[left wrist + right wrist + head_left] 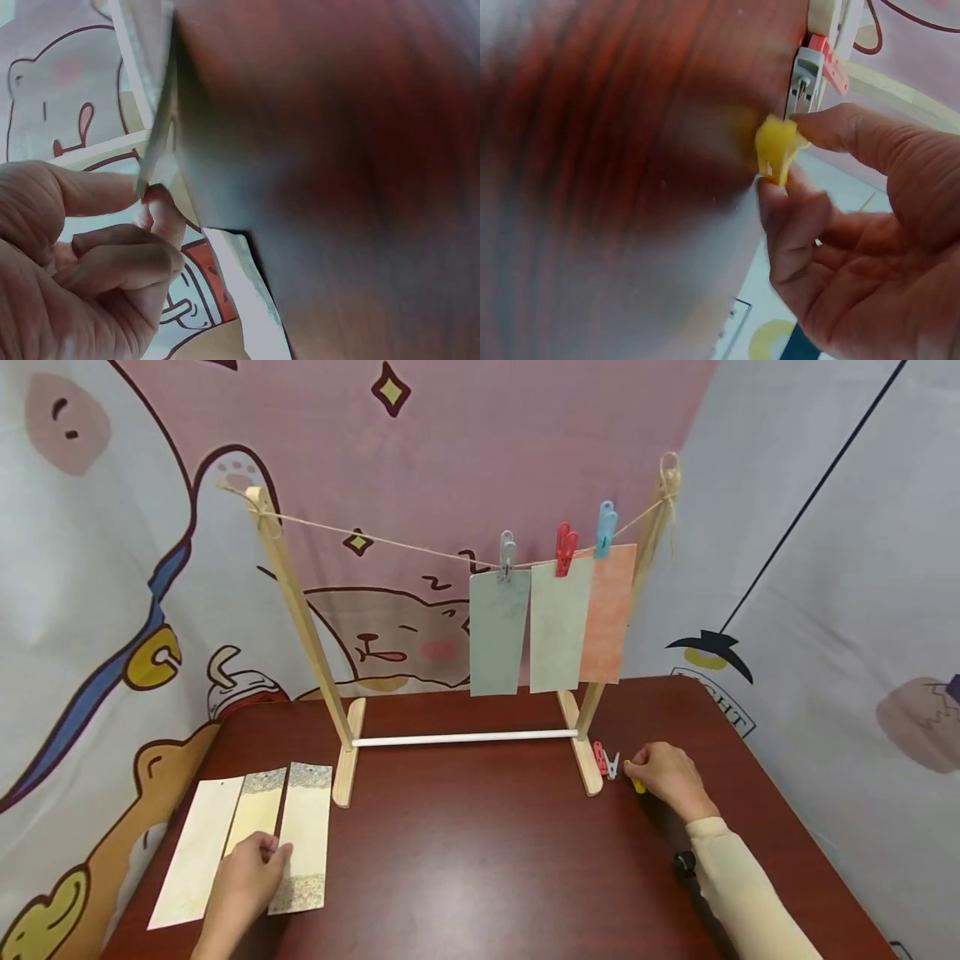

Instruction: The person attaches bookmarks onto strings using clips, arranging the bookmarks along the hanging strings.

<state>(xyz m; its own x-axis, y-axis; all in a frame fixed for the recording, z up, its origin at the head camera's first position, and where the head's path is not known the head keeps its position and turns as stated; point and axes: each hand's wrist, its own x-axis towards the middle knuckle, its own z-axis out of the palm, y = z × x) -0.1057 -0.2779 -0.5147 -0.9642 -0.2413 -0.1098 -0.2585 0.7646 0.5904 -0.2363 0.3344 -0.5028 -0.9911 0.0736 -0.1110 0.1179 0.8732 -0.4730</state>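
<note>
My left hand [247, 881] is low on the left, thumb and fingertip pinching the edge of a cream paper strip with patterned ends [303, 835]. In the left wrist view that strip [160, 112] is seen nearly edge-on between the fingertips. Beside it lie a yellow strip [255, 814] with a patterned top, partly covered by the hand, and a plain cream strip [191, 860]. My right hand [667, 777] pinches a yellow clothespin [775, 148] between thumb and fingers, close over the table. Just left of it lie a grey clothespin [612, 767] and a red clothespin [599, 757].
A wooden stand with a left post [303, 618] and a white crossbar [465, 738] carries a string [390, 541]. Grey-green [498, 635], pale [558, 631] and orange [609, 618] strips hang from it by grey, red and blue clothespins. Patterned cloth surrounds the brown table [465, 860].
</note>
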